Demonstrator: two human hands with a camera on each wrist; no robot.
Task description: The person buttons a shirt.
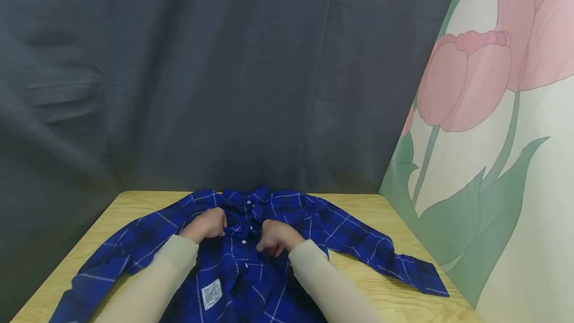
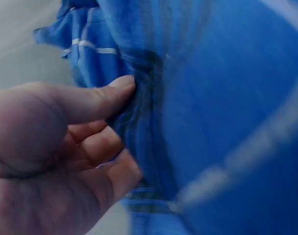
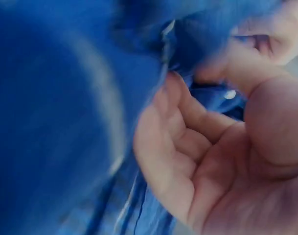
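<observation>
A blue plaid button-up shirt [image 1: 264, 293] lies front up, its collar at the far side and both sleeves spread outward. On the left of the button row, my left hand [image 1: 208, 225] pinches the shirt front; the left wrist view shows thumb and fingers on a gathered fold [image 2: 144, 112]. Across the white buttons [image 1: 244, 242], my right hand [image 1: 277, 237] grips the other side of the front. In the right wrist view its curled fingers [image 3: 163, 132] hold raised cloth, which partly hides the fingertips. A white printed label [image 1: 212, 294] is on the lower left front.
Under the shirt is a light wooden table [image 1: 367, 273]. A dark grey curtain [image 1: 251, 79] hangs behind its far edge. At the right stands a wall [image 1: 538, 243] painted with pink tulips. The right sleeve's cuff [image 1: 432, 278] lies near the table's right edge.
</observation>
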